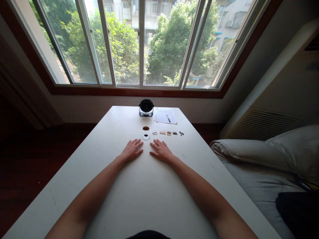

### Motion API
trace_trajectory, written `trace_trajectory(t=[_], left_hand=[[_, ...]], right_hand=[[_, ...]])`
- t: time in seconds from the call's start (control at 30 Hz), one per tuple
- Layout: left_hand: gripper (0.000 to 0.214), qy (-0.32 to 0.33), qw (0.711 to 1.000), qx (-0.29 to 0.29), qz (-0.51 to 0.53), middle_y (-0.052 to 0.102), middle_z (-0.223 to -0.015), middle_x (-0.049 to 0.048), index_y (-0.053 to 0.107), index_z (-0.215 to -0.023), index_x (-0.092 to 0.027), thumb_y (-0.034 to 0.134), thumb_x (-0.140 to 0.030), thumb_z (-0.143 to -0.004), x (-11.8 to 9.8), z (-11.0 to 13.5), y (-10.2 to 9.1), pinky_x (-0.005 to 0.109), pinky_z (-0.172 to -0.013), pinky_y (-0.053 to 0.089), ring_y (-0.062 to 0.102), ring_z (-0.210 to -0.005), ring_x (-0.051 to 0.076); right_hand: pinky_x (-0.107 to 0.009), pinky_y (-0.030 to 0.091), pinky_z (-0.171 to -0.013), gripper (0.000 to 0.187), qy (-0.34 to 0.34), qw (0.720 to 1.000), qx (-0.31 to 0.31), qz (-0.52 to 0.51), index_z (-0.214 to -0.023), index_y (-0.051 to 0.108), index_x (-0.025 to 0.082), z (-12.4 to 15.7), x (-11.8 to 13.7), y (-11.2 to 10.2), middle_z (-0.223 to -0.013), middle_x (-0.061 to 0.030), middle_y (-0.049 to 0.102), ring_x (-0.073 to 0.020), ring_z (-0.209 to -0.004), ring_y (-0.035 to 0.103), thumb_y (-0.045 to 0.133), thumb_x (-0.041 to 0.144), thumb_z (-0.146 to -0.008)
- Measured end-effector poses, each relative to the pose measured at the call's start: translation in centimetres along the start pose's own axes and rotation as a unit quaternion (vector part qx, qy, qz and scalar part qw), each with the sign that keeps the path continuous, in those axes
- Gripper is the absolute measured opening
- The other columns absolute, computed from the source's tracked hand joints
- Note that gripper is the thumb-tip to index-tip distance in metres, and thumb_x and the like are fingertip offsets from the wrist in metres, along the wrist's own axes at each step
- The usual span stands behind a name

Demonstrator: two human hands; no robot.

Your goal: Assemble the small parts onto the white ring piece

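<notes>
Flat on the white table (147, 189) lies my left hand (132, 150), fingers spread and holding nothing. My right hand (161, 151) rests palm down opposite it, also spread, with a narrow gap between the two. Just beyond the fingertips is a white ring-shaped cover (143, 137), and behind that a round hole (146, 128) in the tabletop. To the right of the ring runs a row of small parts: whitish pieces (155, 132), tan pieces (162, 132), gold-coloured pieces (169, 133), dark grey pieces (174, 133) and dark screw-like pieces (181, 133). Their exact kind is too small to tell.
A small black fan (146, 107) stands at the table's far end. Beside it lie sheets of paper (161, 116) with a pen (168, 118) on top. A grey sofa (244, 149) borders the right side, and a wide window (142, 46) is ahead.
</notes>
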State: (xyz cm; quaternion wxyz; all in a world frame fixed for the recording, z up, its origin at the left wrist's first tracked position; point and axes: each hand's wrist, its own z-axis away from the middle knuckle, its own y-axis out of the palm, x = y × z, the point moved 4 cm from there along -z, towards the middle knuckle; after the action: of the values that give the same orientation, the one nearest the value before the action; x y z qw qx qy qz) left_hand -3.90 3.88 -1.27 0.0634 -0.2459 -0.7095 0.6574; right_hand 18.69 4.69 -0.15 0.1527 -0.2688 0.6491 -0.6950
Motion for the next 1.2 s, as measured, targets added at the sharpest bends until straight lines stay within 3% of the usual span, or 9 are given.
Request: trace_trajectory(t=[1.2], left_hand=[[0.057, -0.002, 1.0, 0.002, 0.001, 0.031, -0.162, 0.0047, 0.043, -0.149, -0.031, 0.04, -0.055, -0.097, -0.29, 0.1, -0.4, 0.053, -0.122, 0.017, 0.023, -0.15, 0.029]], right_hand=[[-0.047, 0.003, -0.122, 0.075, 0.006, 1.0, 0.006, -0.002, -0.157, 0.028, 0.03, 0.08, 0.14, -0.2, -0.166, -0.0043, 0.012, -0.0293, -0.153, 0.009, 0.031, 0.072, -0.095]])
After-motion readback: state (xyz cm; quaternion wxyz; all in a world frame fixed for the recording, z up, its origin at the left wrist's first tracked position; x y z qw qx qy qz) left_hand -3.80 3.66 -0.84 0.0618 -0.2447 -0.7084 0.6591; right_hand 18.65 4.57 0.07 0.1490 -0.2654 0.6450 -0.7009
